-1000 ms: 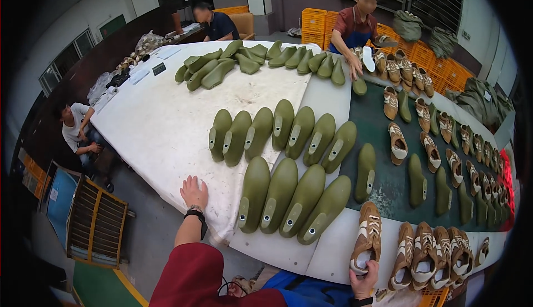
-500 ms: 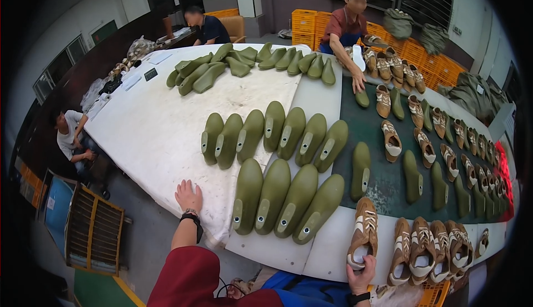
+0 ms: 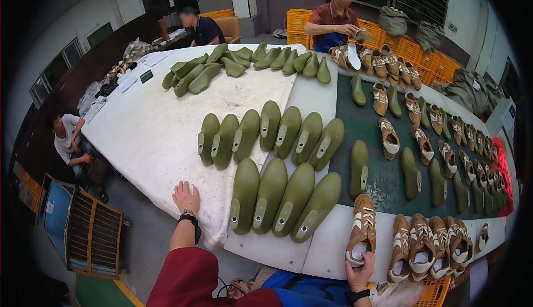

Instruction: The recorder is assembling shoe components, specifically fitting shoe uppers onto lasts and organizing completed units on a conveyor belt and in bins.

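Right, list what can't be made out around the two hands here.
Head view only:
- Right hand on the brown-and-white shoe: fingers go over the heel, so the grip inside is hidden.
- Left hand on the white table cover: palm down, whatever lies beneath is hidden.
- Orange crate: cut off by the lower edge.
- Far shoes by the red strip: too small and bent.

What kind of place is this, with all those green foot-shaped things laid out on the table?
Most likely a shoe factory floor. Rows of olive-green shoe lasts lie on a long white worktable, brown-and-white shoes line a dark green belt, and orange crates are stacked behind.
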`<state>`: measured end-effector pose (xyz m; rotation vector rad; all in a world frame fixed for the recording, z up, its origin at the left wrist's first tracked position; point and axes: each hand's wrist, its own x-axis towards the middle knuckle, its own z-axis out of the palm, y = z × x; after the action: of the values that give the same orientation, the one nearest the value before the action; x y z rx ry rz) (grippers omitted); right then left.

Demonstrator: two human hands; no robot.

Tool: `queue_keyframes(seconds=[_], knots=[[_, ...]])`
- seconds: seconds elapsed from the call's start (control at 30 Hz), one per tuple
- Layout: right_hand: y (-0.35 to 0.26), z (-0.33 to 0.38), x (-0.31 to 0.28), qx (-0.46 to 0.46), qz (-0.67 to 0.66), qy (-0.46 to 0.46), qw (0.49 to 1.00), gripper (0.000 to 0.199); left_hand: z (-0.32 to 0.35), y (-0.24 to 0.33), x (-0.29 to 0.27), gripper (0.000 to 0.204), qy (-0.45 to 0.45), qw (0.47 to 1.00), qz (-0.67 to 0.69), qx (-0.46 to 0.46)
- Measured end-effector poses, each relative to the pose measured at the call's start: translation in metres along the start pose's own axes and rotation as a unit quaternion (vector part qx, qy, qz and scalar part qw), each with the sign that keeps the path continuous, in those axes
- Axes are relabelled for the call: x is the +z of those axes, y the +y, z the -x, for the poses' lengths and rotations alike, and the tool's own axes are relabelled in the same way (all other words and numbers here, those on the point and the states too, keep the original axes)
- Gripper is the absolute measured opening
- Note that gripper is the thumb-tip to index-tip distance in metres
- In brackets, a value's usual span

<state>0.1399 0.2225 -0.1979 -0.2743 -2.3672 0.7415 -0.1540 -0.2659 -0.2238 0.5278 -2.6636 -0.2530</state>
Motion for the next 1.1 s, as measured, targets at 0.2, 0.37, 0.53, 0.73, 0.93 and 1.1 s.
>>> queue_keyframes(seconds=[0.2,0.37,0.53,0.73,0.93,1.1], knots=[[-0.001,-0.002,0.0,0.003,-0.012,-0.002,1.0,0.056,0.0,0.001,0.0,0.041,-0.006,1.0,-0.001,-0.001],[-0.001,-0.001,0.001,0.006,-0.004,0.001,1.0,0.057,0.001,0.0,-0.003,0.042,-0.008,1.0,-0.001,-0.002],[-0.001,0.004,0.001,0.013,-0.002,0.004,1.0,0.057,0.004,-0.002,-0.004,0.041,-0.009,1.0,-0.008,-0.002],[0.002,0.007,0.006,0.027,0.001,0.017,0.999,0.055,-0.004,-0.007,0.012,0.042,0.0,0.999,-0.032,0.012],[-0.004,-0.006,0.003,0.017,0.015,0.024,0.999,0.053,-0.006,-0.006,0.004,0.043,-0.029,0.999,-0.043,0.012],[-0.002,-0.005,0.001,0.017,0.014,0.034,0.999,0.053,-0.004,0.002,0.002,0.043,-0.046,0.998,-0.043,0.013]])
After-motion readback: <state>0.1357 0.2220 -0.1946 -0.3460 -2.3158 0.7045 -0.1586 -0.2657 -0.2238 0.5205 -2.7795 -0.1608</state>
